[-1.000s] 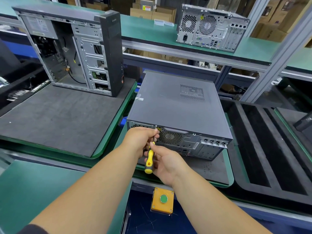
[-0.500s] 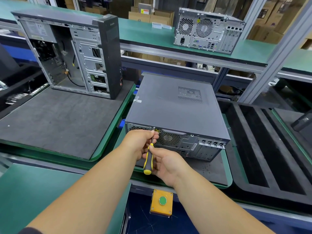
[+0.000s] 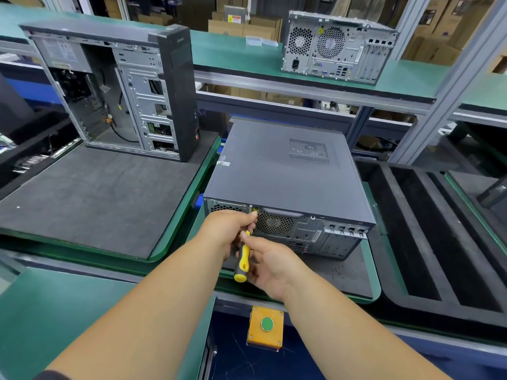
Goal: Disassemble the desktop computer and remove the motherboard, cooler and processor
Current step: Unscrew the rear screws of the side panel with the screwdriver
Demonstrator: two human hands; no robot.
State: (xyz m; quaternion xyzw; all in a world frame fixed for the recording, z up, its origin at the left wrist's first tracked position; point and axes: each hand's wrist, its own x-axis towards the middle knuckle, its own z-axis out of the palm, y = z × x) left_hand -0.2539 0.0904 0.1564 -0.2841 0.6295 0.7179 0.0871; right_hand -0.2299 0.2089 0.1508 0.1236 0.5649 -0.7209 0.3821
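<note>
Working spot: lower centre of the frame, at the rear panel of the grey desktop computer (image 3: 288, 171), lying flat on a dark mat ringed by a green tray (image 3: 374, 270).
Left hand (image 3: 227, 229): fingers curled, pinching the metal shaft of the screwdriver (image 3: 242, 260) close to the panel's upper left corner.
Right hand (image 3: 271, 267): just below and right of the left, fingers and thumb loosely curled round the yellow-and-black handle.
Screwdriver: tilted, handle low toward the frame's bottom, tip up against the rear panel beside the round fan grille (image 3: 274, 222); exact contact point hidden by the left fingers.
Computer lid: closed, vent holes near its far right corner, scrap of tape on the left edge.
Upper left of the frame: open tower case (image 3: 129, 86) standing upright on a larger dark mat, side panel off, cables visible inside.
Upper right: another computer (image 3: 337, 48) on the green shelf, rear ports facing the camera.
Right side: black foam tray (image 3: 428, 229) with long slots.
Bottom centre: yellow box with green push button (image 3: 266, 325).
</note>
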